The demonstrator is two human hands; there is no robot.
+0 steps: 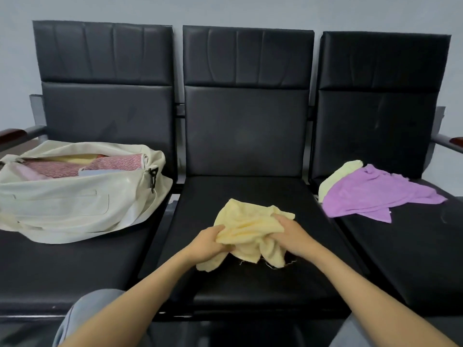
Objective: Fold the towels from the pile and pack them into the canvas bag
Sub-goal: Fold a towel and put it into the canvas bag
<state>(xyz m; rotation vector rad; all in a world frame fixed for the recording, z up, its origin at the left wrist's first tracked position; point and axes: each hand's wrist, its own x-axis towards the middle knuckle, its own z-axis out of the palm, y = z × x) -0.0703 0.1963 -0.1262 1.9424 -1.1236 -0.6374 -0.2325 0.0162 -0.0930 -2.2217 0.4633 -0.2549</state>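
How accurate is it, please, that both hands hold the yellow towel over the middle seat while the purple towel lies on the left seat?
One slip: the head view shows the purple towel on the right seat, not the left. The rest holds.

We see two forearms [150,291] bare along all their visible length, left hand [213,242] and right hand [293,234] likewise uncovered, pale blue-grey trousers [85,314] over both knees, possibly denim though the edge is blurred, a faint seam [71,319] down the left leg.
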